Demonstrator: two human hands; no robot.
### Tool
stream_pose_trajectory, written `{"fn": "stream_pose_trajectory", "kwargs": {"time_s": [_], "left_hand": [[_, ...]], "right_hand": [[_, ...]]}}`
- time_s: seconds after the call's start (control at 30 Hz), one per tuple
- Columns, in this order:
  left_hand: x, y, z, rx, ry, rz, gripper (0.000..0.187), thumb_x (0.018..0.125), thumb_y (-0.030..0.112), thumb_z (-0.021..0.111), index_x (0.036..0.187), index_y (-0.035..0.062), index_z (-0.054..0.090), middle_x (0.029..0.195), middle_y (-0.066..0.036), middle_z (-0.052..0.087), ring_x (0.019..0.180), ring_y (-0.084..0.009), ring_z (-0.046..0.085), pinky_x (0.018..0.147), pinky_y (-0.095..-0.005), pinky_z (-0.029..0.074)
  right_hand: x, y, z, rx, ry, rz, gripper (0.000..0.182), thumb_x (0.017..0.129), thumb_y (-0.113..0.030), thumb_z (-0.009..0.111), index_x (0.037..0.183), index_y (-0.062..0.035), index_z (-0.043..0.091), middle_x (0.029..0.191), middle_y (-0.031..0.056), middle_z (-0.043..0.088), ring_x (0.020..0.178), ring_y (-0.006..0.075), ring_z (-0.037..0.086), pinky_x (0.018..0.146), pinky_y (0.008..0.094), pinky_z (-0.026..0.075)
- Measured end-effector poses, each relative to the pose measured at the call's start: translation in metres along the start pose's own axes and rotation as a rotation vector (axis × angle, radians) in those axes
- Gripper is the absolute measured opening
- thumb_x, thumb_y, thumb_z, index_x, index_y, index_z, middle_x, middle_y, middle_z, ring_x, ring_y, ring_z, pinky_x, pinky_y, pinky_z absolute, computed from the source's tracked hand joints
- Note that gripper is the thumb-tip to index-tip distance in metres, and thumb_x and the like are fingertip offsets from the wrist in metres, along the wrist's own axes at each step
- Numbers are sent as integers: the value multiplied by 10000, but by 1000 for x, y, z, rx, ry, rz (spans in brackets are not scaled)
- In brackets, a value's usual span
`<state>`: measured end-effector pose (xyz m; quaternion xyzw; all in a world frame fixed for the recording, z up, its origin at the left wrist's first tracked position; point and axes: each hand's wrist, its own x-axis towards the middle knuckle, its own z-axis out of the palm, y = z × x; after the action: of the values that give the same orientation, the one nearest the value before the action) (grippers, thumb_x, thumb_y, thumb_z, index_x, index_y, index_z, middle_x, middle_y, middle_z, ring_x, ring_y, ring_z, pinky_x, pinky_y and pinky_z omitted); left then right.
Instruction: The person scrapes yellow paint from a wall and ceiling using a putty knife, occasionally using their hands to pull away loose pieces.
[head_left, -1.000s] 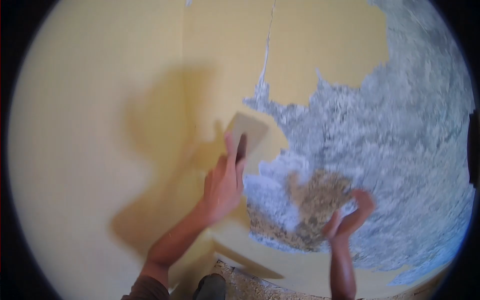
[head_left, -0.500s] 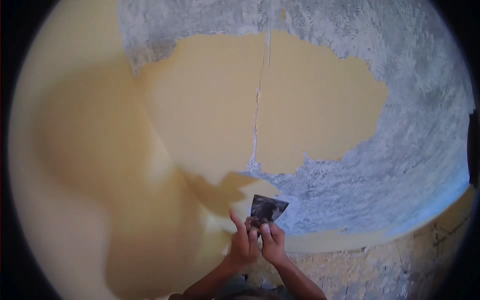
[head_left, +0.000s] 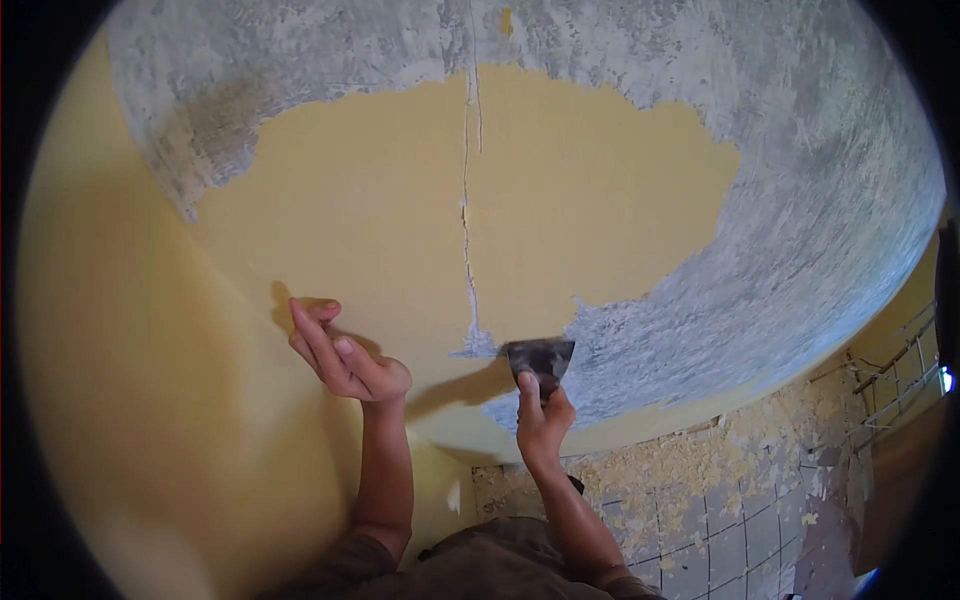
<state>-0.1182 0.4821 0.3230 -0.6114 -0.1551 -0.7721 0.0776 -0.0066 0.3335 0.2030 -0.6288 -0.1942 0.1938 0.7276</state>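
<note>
My right hand (head_left: 543, 418) grips a wide, dark scraper (head_left: 543, 360) by its lower end. The scraper's blade is up against the wall, at the lower edge of the yellow paint patch (head_left: 590, 200), beside the bared grey plaster (head_left: 660, 350). A vertical crack (head_left: 465, 230) runs down the patch to a small grey spot just left of the blade. My left hand (head_left: 345, 360) is raised near the yellow wall at the left, with its fingers apart and nothing in it.
Paint flakes (head_left: 640, 490) litter the tiled floor below the wall. At the right stand a metal rack (head_left: 900, 370) and a brown panel (head_left: 910, 470). A yellow side wall (head_left: 120, 350) meets the scraped wall at the left.
My left hand has let go of the scraper and moved up and left. My right hand has brought the scraper up to the wall. The view has shifted, showing more floor at the right.
</note>
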Motion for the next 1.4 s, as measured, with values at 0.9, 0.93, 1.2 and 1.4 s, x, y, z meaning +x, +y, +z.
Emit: {"fn": "stream_pose_trajectory", "kwargs": {"time_s": [0.9, 0.93, 1.2, 1.4], "left_hand": [[-12, -3, 9, 3, 48, 84, 624, 1000, 275, 353, 1472, -135, 339, 1201, -215, 439, 1067, -276, 432, 951, -391, 381], [-10, -4, 13, -2, 69, 76, 627, 995, 273, 355, 1469, -138, 340, 1199, -218, 439, 1061, -274, 433, 947, -388, 382], [-10, -2, 12, -16, 88, 91, 652, 990, 289, 363, 1463, -158, 327, 1187, -208, 438, 1056, -275, 429, 931, -385, 381], [-14, -10, 11, -32, 108, 88, 671, 983, 302, 367, 1461, -166, 321, 1185, -207, 437, 1046, -275, 430, 907, -378, 384]], "right_hand": [[2, -44, -12, -126, -38, -33, 202, 915, -164, 731, 968, 31, 742, 898, 114, 764, 795, 113, 685, 749, 282, 526], [2, -43, -11, -121, -39, -42, 202, 915, -164, 731, 968, 31, 742, 898, 114, 764, 795, 113, 685, 749, 282, 526], [-4, -62, -3, -282, -17, -153, 203, 894, -197, 754, 948, -2, 753, 799, 146, 743, 691, 118, 682, 674, 301, 534], [-5, -29, -11, -232, 21, -22, 223, 889, -210, 761, 935, 8, 754, 806, 136, 748, 708, 121, 679, 676, 294, 523]]}}
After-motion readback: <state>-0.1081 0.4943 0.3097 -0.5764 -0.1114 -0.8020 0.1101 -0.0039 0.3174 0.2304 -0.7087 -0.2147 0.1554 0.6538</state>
